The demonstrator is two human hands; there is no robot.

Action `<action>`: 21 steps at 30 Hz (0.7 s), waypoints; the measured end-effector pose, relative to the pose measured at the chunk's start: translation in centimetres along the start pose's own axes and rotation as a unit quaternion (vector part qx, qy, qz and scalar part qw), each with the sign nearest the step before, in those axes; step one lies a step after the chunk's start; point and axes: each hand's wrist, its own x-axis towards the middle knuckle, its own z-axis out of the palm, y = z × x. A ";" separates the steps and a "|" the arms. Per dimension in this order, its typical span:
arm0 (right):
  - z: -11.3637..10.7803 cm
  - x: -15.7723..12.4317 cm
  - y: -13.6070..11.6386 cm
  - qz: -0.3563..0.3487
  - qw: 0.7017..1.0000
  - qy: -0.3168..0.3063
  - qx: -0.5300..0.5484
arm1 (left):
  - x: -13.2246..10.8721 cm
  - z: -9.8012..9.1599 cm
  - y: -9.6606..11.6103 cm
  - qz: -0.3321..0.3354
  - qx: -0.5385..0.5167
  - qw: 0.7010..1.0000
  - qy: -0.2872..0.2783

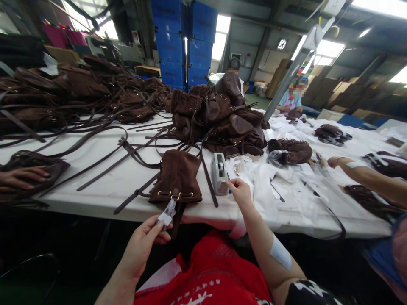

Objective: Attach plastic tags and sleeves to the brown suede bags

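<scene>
A brown suede-like drawstring bag (179, 173) with gold-coloured rings lies near the table's front edge, its straps trailing to the left. My left hand (149, 233) is closed on a clear plastic wrap (171, 207) that hangs from the bag's front ring and carries a white tag (165, 218). What the wrap covers cannot be made out. To the right of the bag stands a grey tape dispenser (219, 176). At its near end, the thumb and fingers of my right hand (241, 191) are pinched together; anything between them is too small to see.
Brown bags are heaped behind (219, 114) and at the left (79, 89). Long straps (98, 169) cross the white table (104, 199). Another person's hand (25, 178) rests on a bag at left; a co-worker's arm (365, 173) reaches in from the right over plastic and paper.
</scene>
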 end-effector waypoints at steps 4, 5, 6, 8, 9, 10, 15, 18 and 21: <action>0.7 -1.1 0.9 0.062 0.997 -0.033 0.039 | 0.1 0.2 0.2 -0.002 -0.004 1.000 0.002; 0.8 -1.1 1.2 0.078 0.995 -0.038 0.048 | 0.1 0.3 0.3 -0.003 -0.004 1.000 0.001; 0.9 -1.1 1.4 0.092 0.993 -0.041 0.055 | 0.1 0.3 0.3 -0.004 -0.004 1.000 0.000; 0.9 -0.8 1.8 0.114 0.990 -0.047 0.062 | 0.1 0.3 0.4 -0.006 -0.001 1.000 -0.004; 0.8 -0.8 1.9 0.121 0.989 -0.051 0.062 | 0.0 0.4 0.5 -0.007 -0.001 1.000 -0.006; 0.8 -0.8 1.9 0.126 0.989 -0.057 0.059 | 0.0 0.5 0.5 -0.007 -0.001 1.000 -0.006; 1.8 -3.9 0.0 0.116 0.977 -0.170 0.049 | -0.2 1.0 0.6 0.003 0.005 1.000 -0.008; 3.8 -7.4 -2.5 0.078 0.947 -0.302 0.076 | -0.1 1.4 0.2 0.027 0.028 0.999 -0.011; 6.1 -10.0 -5.0 0.072 0.914 -0.389 0.096 | -0.1 1.5 -0.1 0.056 0.064 0.996 -0.005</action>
